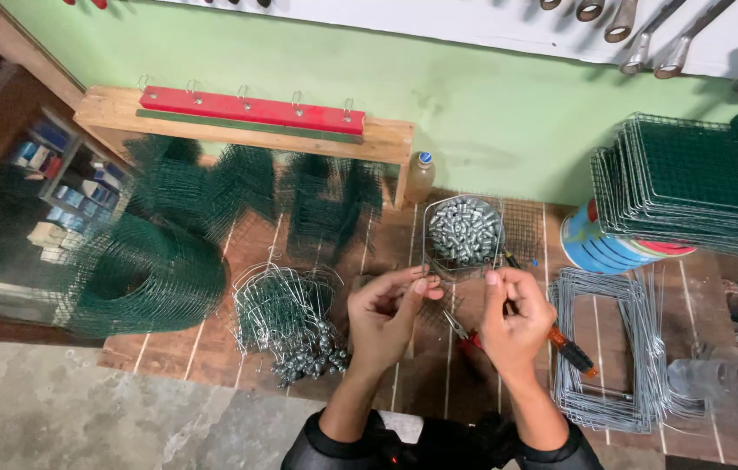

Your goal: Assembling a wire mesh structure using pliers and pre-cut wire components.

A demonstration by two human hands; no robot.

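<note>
A thin piece of bare wire [451, 280] is pinched between the two hands, above the wooden floor [212, 348] just in front of a wire-mesh basket [465, 233]. The left hand [384, 315] has thumb and fingers closed on one end, and the right hand [512, 318] has its fingertips closed on the other; the hands sit near each other but do not touch. The wire looks light and springy, stiff enough to hold a bend yet easy to deform, with cut ends likely sharp, so a pinch close to the ends, as here, seems the sound hold. Its exact shape is too small to make out.

The mesh basket is heaped with small silvery metal pieces, likely heavy together and prone to spill if tipped. Red-handled pliers [465, 335] lie below the hands, and an orange-handled tool [571, 350] lies beside the right wrist. To the left is a pile of bent wire parts with metal fittings [290, 326], farther left a roll of green mesh [138, 274]. To the right lie stacked bare wire frames [608, 348]; a painted tin [599, 244] carries a stack of green mesh panels [695, 183].
</note>
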